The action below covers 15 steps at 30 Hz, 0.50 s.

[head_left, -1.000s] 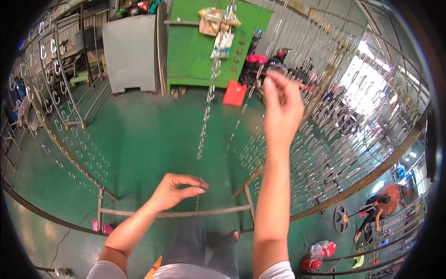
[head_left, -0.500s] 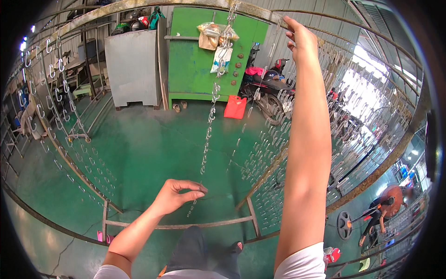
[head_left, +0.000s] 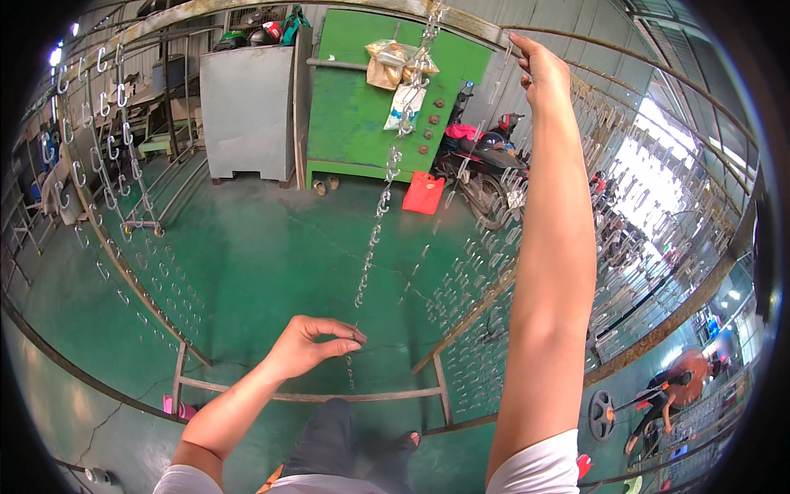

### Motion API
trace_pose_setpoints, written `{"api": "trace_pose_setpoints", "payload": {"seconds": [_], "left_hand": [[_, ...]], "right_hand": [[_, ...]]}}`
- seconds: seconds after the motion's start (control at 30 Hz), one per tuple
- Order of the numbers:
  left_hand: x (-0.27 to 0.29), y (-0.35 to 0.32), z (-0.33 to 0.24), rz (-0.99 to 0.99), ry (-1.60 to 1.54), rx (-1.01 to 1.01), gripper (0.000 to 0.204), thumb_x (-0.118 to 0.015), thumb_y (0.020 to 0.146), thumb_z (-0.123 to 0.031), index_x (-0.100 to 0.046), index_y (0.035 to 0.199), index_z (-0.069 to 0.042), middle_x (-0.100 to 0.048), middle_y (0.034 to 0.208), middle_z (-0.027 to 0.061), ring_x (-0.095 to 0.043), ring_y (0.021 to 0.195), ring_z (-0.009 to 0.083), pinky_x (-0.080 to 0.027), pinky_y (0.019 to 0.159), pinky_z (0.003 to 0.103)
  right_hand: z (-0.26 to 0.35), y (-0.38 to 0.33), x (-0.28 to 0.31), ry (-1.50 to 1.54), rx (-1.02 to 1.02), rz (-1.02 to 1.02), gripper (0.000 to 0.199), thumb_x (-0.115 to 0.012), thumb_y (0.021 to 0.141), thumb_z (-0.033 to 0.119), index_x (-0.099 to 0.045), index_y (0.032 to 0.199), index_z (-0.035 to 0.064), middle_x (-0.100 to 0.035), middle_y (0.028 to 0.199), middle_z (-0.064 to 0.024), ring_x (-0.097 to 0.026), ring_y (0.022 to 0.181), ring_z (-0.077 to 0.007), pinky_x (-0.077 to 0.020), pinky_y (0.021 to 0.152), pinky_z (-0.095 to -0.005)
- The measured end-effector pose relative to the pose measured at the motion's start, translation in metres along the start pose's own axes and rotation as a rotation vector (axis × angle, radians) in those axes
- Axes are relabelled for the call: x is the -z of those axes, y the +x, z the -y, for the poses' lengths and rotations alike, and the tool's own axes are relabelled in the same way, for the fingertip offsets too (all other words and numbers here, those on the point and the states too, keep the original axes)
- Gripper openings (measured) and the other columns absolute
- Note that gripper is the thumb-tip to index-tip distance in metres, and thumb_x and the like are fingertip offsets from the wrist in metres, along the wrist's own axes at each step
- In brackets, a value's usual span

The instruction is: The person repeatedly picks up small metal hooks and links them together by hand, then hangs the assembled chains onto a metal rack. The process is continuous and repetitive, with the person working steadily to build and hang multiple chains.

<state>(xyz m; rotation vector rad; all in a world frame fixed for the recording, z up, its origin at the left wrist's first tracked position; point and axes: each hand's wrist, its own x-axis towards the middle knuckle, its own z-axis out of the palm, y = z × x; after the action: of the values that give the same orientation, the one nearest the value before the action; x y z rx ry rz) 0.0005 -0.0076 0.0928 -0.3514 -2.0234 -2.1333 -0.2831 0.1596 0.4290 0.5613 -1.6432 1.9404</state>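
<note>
A long chain of linked metal S-hooks (head_left: 380, 206) hangs from the overhead rusty rail (head_left: 473, 23) down the middle. Low on it, my left hand (head_left: 309, 346) is closed, with thumb and fingers pinched round the chain; a short tail of links dangles below. My right arm is raised high. At its end my right hand (head_left: 545, 74) is beside the rail, fingers apart and partly bent, with nothing visible in them. Whether it touches the rail is hard to see. A thinner strand of hooks (head_left: 497, 78) hangs just left of those fingers.
Many hook strands (head_left: 477, 305) hang at the right, more hook strands (head_left: 103, 107) at the left. A low frame bar (head_left: 313, 397) crosses before my legs. Beyond stand a green cabinet (head_left: 354, 107), a grey cabinet (head_left: 247, 115), a red bag (head_left: 423, 193) and a motorcycle (head_left: 485, 169). A person (head_left: 658, 403) bends at lower right.
The view has shifted slightly, so the background sits a little to the right at the top. My left hand keeps its pinch on the chain; my right hand stays raised by the rail.
</note>
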Motion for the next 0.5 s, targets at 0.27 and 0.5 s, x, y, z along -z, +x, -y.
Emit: {"api": "trace_pose_setpoints", "payload": {"seconds": [0.27,0.5], "left_hand": [[0.002,-0.002,-0.008,-0.019,0.084,0.009,0.012,-0.071,0.084,-0.008,-0.073,0.094,-0.003,-0.072,0.096,0.0070,-0.066,0.092,0.0144,-0.051,0.084,0.028],[0.002,-0.004,-0.010,-0.029,0.089,0.003,0.012,-0.070,0.084,-0.007,-0.073,0.094,-0.003,-0.072,0.096,0.0071,-0.066,0.093,0.0145,-0.051,0.084,0.028]], "right_hand": [[-0.012,0.021,-0.011,-0.164,0.015,-0.084,0.034,-0.084,0.065,0.025,-0.074,0.089,0.0035,-0.061,0.087,-0.0049,-0.050,0.073,-0.0158,-0.0367,0.057,-0.0312],[-0.025,0.042,-0.015,-0.277,0.086,-0.073,0.026,-0.083,0.068,0.022,-0.076,0.088,0.0065,-0.068,0.095,-0.0069,-0.056,0.078,-0.0177,-0.0448,0.070,-0.0303]]}}
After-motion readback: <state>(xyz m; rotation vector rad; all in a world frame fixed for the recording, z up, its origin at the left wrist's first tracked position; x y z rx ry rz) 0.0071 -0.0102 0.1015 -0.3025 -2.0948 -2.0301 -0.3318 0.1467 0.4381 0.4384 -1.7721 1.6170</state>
